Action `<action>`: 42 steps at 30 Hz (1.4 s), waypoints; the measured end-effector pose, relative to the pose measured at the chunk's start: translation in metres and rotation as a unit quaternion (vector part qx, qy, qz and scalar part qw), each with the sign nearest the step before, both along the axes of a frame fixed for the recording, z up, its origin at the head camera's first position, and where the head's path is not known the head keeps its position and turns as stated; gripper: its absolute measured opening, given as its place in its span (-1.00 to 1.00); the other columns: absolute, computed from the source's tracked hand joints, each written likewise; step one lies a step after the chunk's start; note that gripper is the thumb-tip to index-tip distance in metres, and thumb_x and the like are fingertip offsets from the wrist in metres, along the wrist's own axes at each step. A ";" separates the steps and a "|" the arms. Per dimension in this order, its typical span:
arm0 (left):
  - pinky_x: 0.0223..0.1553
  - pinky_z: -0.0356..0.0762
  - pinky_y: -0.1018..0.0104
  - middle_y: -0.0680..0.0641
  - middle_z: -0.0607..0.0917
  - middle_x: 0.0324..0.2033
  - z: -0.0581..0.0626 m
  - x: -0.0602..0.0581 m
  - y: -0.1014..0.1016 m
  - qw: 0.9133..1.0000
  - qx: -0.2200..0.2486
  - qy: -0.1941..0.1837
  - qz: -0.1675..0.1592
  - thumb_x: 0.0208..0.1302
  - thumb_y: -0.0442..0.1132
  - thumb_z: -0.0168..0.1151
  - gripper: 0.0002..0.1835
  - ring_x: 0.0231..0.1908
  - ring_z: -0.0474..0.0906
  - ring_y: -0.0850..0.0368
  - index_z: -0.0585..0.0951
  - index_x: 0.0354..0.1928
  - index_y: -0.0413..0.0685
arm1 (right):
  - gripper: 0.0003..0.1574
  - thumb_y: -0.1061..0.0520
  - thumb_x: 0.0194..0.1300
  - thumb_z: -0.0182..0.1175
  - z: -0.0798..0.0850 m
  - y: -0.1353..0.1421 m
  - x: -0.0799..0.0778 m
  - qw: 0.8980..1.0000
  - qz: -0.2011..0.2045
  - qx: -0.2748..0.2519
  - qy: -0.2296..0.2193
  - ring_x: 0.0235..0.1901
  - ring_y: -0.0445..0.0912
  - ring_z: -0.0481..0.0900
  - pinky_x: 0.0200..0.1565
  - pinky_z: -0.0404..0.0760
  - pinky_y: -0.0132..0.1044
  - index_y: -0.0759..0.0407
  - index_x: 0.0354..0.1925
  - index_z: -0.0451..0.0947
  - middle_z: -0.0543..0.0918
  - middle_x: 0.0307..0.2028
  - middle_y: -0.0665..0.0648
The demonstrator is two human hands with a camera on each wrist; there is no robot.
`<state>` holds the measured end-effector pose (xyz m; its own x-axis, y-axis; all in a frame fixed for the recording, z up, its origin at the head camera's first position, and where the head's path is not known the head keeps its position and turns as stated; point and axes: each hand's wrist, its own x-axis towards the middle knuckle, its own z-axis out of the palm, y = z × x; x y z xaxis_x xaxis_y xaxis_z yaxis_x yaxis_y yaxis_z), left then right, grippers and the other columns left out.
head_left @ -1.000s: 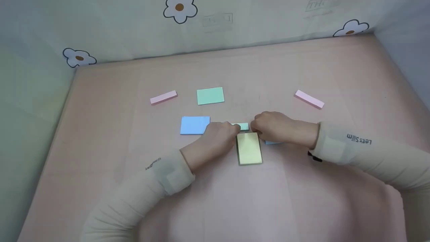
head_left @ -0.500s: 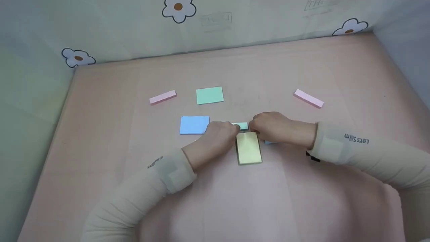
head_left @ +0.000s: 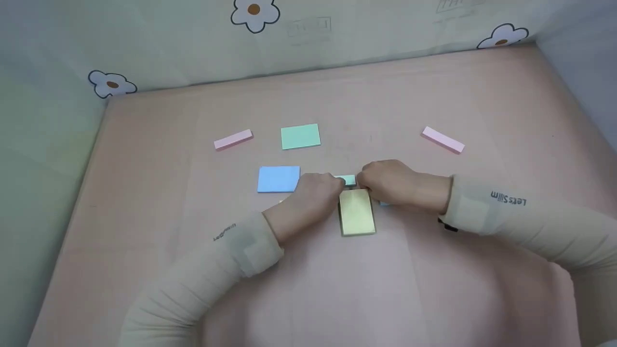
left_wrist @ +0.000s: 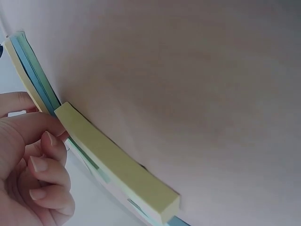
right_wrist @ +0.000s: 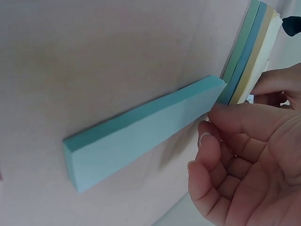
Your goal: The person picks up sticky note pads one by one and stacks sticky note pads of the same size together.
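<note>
Between my hands sits a small stack of sticky note pads [head_left: 348, 180], mint on top in the head view. Green, blue and yellow layers show along the stack's side [left_wrist: 35, 75] in the left wrist view. My left hand [head_left: 313, 200] pinches one end of it, other fingers curled. At the other end my right hand [head_left: 397, 183] pinches it with thumb and fingers, its fingertips partly hidden. Right below the stack lies a yellow pad [head_left: 357, 212]. A blue pad [right_wrist: 146, 134] lies close under the right hand, mostly hidden from above. Beside the left fingers is a long yellow edge [left_wrist: 117, 160] of a pad.
A blue pad [head_left: 278, 179] lies just left of the left hand. Farther back are a green pad [head_left: 301, 136], a pink strip [head_left: 233, 140] on the left and another pink strip [head_left: 443, 140] on the right. A flower-printed wall [head_left: 193, 43] bounds the pink tabletop [head_left: 337, 289].
</note>
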<state>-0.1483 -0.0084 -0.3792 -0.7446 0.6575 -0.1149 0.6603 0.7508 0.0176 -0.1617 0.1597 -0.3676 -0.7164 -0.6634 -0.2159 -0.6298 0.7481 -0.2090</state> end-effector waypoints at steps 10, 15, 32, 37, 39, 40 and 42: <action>-0.58 0.51 0.35 -0.10 0.68 -0.51 0.001 0.000 0.002 1.000 -0.025 0.004 0.004 0.25 -0.37 0.03 -0.81 -0.64 0.38 0.23 0.65 -0.27 -0.18 | -0.85 0.42 0.02 0.11 0.001 -0.002 0.000 1.000 -0.007 0.006 -0.002 -0.59 -0.12 0.28 -0.58 0.32 -0.31 0.25 -0.53 0.56 0.50 -0.60 0.10; -0.59 0.50 0.33 -0.08 0.66 -0.56 0.000 0.000 0.002 1.000 -0.022 0.016 0.001 0.23 -0.38 0.03 -0.82 -0.64 0.37 0.24 0.64 -0.33 -0.18 | -0.86 0.40 0.05 0.11 0.001 -0.003 0.000 1.000 -0.004 0.006 0.010 -0.61 -0.12 0.24 -0.60 0.32 -0.28 0.26 -0.53 0.57 0.50 -0.62 0.11; -0.62 0.48 0.37 -0.09 0.67 -0.56 0.001 0.000 0.003 1.000 -0.025 0.014 0.006 0.24 -0.40 0.02 -0.81 -0.66 0.30 0.25 0.65 -0.32 -0.18 | -0.85 0.37 0.05 0.12 0.001 -0.005 -0.002 1.000 -0.010 0.021 0.001 -0.62 -0.13 0.22 -0.62 0.30 -0.29 0.23 -0.58 0.53 0.48 -0.63 0.08; -0.65 0.44 0.40 -0.07 0.65 -0.57 0.002 0.001 0.003 0.999 -0.033 0.008 0.008 0.25 -0.39 0.00 -0.80 -0.67 0.27 0.25 0.64 -0.31 -0.18 | -0.85 0.39 0.05 0.12 0.002 -0.007 -0.002 0.999 -0.020 0.034 -0.012 -0.61 -0.13 0.23 -0.60 0.30 -0.30 0.23 -0.57 0.53 0.48 -0.62 0.08; -0.64 0.44 0.40 -0.07 0.65 -0.57 0.002 0.001 0.004 0.999 -0.034 0.007 0.009 0.24 -0.40 0.01 -0.80 -0.67 0.27 0.25 0.64 -0.31 -0.17 | -0.85 0.38 0.06 0.11 0.002 -0.007 -0.002 0.999 -0.023 0.037 -0.013 -0.61 -0.12 0.23 -0.60 0.28 -0.30 0.23 -0.57 0.52 0.47 -0.62 0.07; -0.64 0.45 0.40 -0.07 0.66 -0.57 0.001 0.001 0.004 0.999 -0.034 0.008 0.009 0.24 -0.40 0.01 -0.80 -0.67 0.27 0.25 0.64 -0.30 -0.18 | -0.85 0.38 0.06 0.11 0.002 -0.008 -0.002 0.999 -0.024 0.036 -0.014 -0.61 -0.12 0.22 -0.60 0.28 -0.30 0.23 -0.57 0.52 0.46 -0.62 0.07; -0.63 0.46 0.39 -0.08 0.66 -0.56 0.001 0.000 0.004 0.999 -0.032 0.010 0.009 0.24 -0.40 0.02 -0.81 -0.66 0.28 0.26 0.65 -0.29 -0.18 | -0.86 0.36 0.09 0.11 0.003 -0.008 -0.002 0.999 -0.024 0.033 -0.015 -0.62 -0.13 0.23 -0.61 0.29 -0.30 0.24 -0.56 0.53 0.47 -0.62 0.07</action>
